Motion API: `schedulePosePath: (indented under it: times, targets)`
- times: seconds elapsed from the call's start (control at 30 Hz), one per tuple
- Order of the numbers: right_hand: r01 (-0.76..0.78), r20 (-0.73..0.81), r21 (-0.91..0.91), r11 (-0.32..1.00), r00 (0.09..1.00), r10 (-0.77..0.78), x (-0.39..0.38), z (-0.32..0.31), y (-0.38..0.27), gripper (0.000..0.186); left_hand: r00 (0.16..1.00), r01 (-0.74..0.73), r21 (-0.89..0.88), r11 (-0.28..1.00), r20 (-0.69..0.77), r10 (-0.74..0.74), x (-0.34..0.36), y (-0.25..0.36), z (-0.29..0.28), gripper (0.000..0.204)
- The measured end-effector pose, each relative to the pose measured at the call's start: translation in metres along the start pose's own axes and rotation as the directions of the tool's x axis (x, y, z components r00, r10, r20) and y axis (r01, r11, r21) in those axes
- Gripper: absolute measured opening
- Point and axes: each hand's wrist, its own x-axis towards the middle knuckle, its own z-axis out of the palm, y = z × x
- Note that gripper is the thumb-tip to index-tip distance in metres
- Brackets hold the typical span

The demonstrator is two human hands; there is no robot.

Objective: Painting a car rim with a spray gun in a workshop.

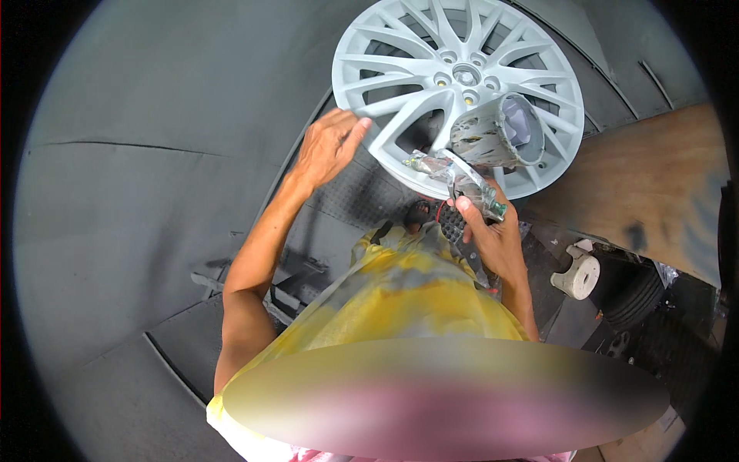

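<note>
A paint spray gun (477,189) covered in crinkled clear film is in my right hand (496,235), which is closed round its handle. On top of the gun sits a paint-stained cup (481,138), tilted, with a whitish lining inside. Behind them is a white multi-spoke car wheel (419,65), partly hidden by the cup and the gun. My left hand (327,150) is at the wheel's left edge, fingers curled in and thumb pointing toward the rim. Nothing shows in it; whether it touches the rim is unclear.
Grey sheeting (138,192) covers the left side. A brown board (647,185) stands at the right. Below it are a white stool-like object (577,273) and a dark tyre (633,300). A metal stand leg (208,283) lies low at the left.
</note>
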Motion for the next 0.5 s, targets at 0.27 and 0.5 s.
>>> schedulePosePath:
  times: [0.27,0.5]
  targets:
    - [-0.057,-0.019,0.008,0.998,0.998,0.057,0.002,-0.004,0.002,0.04,0.989,-0.128,0.105,0.986,0.09,0.119,-0.007,0.019,0.042,0.03]
    - [-0.021,-0.015,0.016,1.0,1.0,0.021,0.002,-0.005,0.002,0.041,1.0,0.006,0.109,0.994,-0.004,-0.006,0.01,-0.006,0.006,0.025]
